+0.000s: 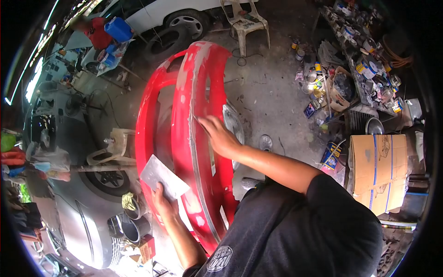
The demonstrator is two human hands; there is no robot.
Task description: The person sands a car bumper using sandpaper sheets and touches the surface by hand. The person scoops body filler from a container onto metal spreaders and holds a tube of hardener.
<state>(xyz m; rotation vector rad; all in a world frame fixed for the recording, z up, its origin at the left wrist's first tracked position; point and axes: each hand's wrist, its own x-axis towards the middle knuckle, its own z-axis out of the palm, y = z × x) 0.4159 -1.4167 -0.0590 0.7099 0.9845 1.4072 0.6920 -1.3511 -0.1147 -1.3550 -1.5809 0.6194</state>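
Observation:
A red car bumper [182,97] with grey filler patches stretches lengthwise in front of me. My left hand [162,201] grips a flat grey-white plate [164,177] from below, over the bumper's left part. Against the grey filler strip along the middle of the bumper lies my right hand [218,135], its fingers together and pointing up and left. A thin dark edge shows at its fingertips, too small to make out.
A plastic chair [246,28] stands beyond the bumper. At right are a cluttered bench [364,60] and a cardboard box [378,171]. A grey car [78,203] and buckets [134,229] are at left. A person in red [97,33] is at the upper left.

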